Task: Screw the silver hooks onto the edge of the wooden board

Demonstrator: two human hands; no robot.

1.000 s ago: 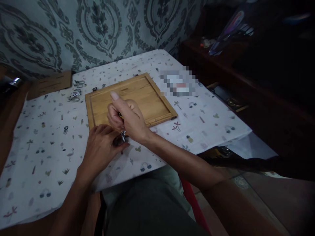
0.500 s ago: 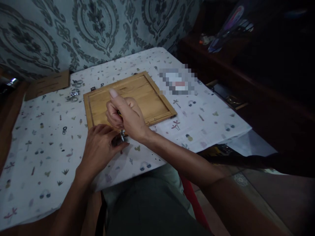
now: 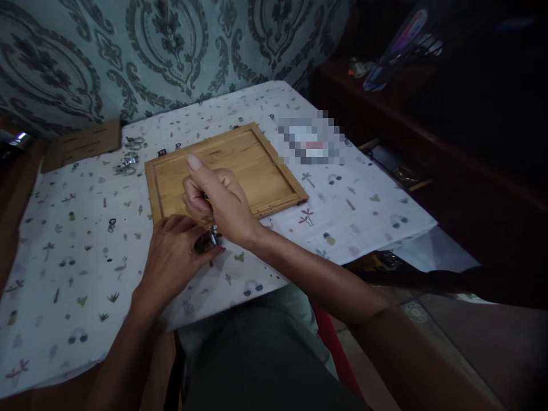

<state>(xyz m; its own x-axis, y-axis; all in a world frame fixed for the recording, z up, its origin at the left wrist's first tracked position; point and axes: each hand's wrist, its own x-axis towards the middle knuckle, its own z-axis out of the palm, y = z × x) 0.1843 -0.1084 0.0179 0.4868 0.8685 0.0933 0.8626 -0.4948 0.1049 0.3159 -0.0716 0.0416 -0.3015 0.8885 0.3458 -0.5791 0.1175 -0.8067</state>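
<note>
A wooden panel with a raised frame (image 3: 269,171) lies on the patterned white cloth of the table. At its near edge, my left hand (image 3: 173,251) pinches a small metal hinge (image 3: 213,234) between thumb and fingers. My right hand (image 3: 220,202) is a fist just above that hinge, thumb pointing up and away. It is wrapped round a tool with a bit of yellow and black showing; most of the tool is hidden by the fingers.
Several metal hinges (image 3: 128,162) lie left of the panel, near a brown cardboard piece (image 3: 85,145). A blurred-out item (image 3: 310,140) is at the right rear. Beyond the table's right edge stands dark furniture (image 3: 428,137) with an open drawer.
</note>
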